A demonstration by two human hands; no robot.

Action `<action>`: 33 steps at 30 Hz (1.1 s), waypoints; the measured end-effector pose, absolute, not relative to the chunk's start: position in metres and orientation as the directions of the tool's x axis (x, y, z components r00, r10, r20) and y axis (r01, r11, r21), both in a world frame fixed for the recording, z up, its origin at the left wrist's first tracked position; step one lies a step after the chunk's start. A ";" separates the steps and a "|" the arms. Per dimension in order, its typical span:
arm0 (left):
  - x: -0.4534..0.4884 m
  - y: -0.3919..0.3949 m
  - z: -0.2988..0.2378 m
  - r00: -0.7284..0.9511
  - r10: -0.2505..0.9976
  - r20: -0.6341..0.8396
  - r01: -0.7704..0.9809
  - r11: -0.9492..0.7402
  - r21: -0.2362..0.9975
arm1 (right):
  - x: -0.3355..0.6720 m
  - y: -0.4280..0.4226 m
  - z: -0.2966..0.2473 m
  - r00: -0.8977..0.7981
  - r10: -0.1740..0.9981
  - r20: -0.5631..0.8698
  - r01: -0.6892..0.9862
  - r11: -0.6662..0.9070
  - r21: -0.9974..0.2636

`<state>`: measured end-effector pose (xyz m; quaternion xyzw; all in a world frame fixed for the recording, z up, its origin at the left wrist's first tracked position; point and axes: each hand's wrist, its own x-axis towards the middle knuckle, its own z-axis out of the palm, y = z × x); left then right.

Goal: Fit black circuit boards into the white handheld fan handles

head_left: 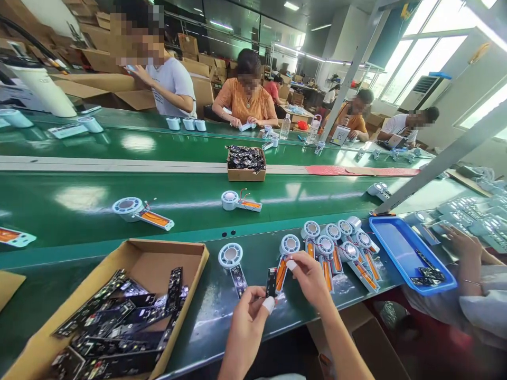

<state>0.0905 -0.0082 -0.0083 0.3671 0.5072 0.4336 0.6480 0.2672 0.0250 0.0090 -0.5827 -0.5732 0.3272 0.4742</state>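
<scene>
Left hand (pixel 246 316) and right hand (pixel 311 277) apparently pinch 1 black strip (pixel 271 282).

Both forearms are bare, with no sleeves, watch or bracelet showing. The left hand (pixel 247 311) wears a white finger cot on its thumb tip, at two o'clock. The right hand (pixel 311 277) wears one at ten o'clock.

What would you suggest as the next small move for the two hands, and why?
Probably lower the small black circuit board onto the open fan handle. The left hand pinches the board upright right beside that handle, the right hand rests fingertips on the handle, and the fan unit to the left already shows a board in its handle.
</scene>
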 end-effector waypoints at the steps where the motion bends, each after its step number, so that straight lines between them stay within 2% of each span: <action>1: 0.085 -0.009 -0.011 0.085 0.941 -0.328 -0.140 0.337 0.931 | 0.270 0.024 0.012 0.124 0.984 0.126 0.299 0.084 -0.951; 4: 0.066 -0.009 -0.017 -0.006 0.938 -0.345 -0.058 0.345 0.937 | 0.273 0.019 0.015 0.146 0.983 0.111 0.213 0.078 -0.974; 7: 0.051 -0.009 -0.016 0.001 0.915 -0.402 -0.108 0.400 0.910 | 0.267 0.010 0.014 0.111 0.988 0.104 0.151 0.086 -0.985; 10: 0.050 -0.012 -0.010 0.026 0.912 -0.410 -0.148 0.409 0.901 | 0.255 0.003 0.014 0.023 1.000 0.001 0.061 -0.001 -0.998; 16: 0.064 -0.022 -0.006 -0.038 0.960 -0.276 -0.038 0.275 0.961 | 0.238 -0.001 0.016 -0.005 0.996 -0.084 -0.020 -0.084 -0.996; 21: 0.066 -0.012 -0.011 0.092 0.980 -0.175 0.167 0.158 0.973 | 0.236 -0.004 0.013 -0.059 0.996 -0.071 -0.024 -0.072 -0.997; 24: 0.067 -0.001 -0.013 0.074 0.991 -0.114 0.263 0.091 0.961 | 0.235 -0.009 0.013 -0.054 0.998 -0.022 0.089 -0.017 -0.996; 26: 0.066 0.004 -0.013 0.036 0.994 -0.100 0.264 0.087 0.960 | 0.233 -0.014 0.016 -0.020 0.995 0.098 0.270 0.100 -0.958; 28: 0.065 0.005 -0.013 0.017 0.991 -0.131 0.210 0.125 0.970 | 0.229 -0.021 0.020 -0.049 0.959 0.279 0.468 0.269 -0.842; 30: 0.064 0.004 -0.013 0.023 0.981 -0.194 0.122 0.190 0.974 | 0.223 -0.025 0.021 -0.152 0.897 0.415 0.585 0.420 -0.694; 33: 0.064 0.001 -0.011 0.043 0.953 -0.301 0.011 0.300 0.954 | 0.215 -0.025 0.017 -0.264 0.861 0.435 0.651 0.492 -0.579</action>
